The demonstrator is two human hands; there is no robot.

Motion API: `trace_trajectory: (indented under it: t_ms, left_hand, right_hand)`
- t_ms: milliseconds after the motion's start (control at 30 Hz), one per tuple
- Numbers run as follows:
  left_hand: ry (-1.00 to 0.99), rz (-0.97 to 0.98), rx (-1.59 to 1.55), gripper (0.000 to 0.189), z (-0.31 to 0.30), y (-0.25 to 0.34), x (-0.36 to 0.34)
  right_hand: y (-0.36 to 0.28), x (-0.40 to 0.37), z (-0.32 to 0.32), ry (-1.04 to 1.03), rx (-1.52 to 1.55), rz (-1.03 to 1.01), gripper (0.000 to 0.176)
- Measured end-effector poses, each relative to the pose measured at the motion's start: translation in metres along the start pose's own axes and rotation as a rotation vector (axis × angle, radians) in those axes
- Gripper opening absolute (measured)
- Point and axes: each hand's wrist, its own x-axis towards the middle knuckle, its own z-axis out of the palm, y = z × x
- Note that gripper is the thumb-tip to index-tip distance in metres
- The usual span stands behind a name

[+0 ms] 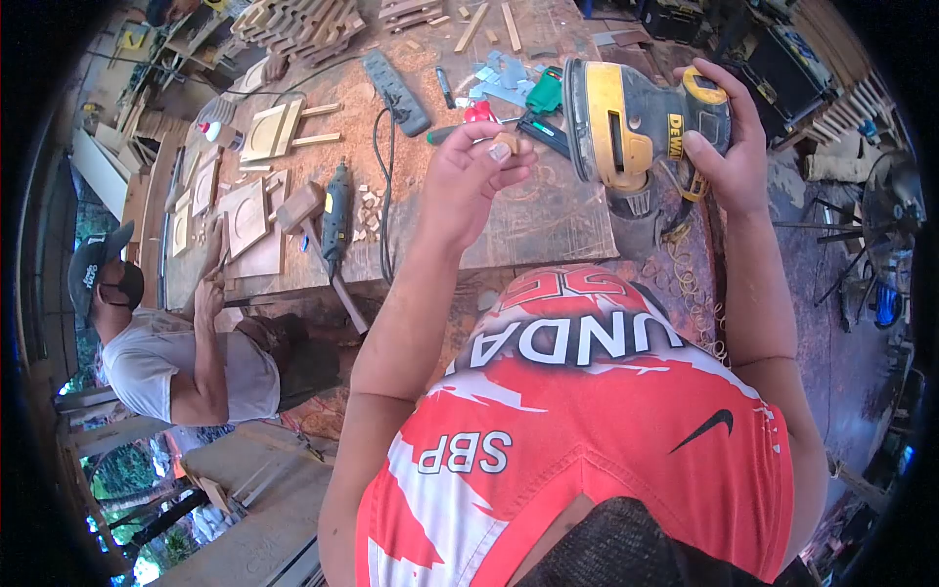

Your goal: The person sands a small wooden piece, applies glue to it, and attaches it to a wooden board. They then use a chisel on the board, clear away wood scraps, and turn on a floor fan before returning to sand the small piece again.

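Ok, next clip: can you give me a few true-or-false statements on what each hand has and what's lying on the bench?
1. The right hand grips a yellow and black electric sander. True.
2. The left hand is empty. False: it pinches a small pale wooden piece at its fingertips.
3. The black rotary tool is held in the left hand. False: it lies on the brown wooden workbench.
4. Another person in a grey shirt is at the left side of the workbench. True.
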Motion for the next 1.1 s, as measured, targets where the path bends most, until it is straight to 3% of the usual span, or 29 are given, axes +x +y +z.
trace_trajectory:
  t_ms: [167,400,600,1100]
  left_hand:
    - [0.130,0.074,-0.093,0.016,-0.002,-0.012,0.009]
    - [0.152,0.121,-0.130,0.017,0.014,-0.005,0.011]
    - [0.209,0.223,0.081,0.018,0.022,0.001,0.012]
    - [0.105,0.225,0.249,0.021,0.018,-0.004,0.004]
  right_hand:
    - [0.000,-0.005,0.003,-0.015,-0.075,0.035,0.063]
    - [0.000,-0.006,0.014,-0.033,-0.038,0.070,0.066]
    - [-0.004,-0.003,0.017,-0.069,-0.079,0.053,0.067]
    - [-0.004,0.002,0.015,-0.098,0.016,0.053,0.067]
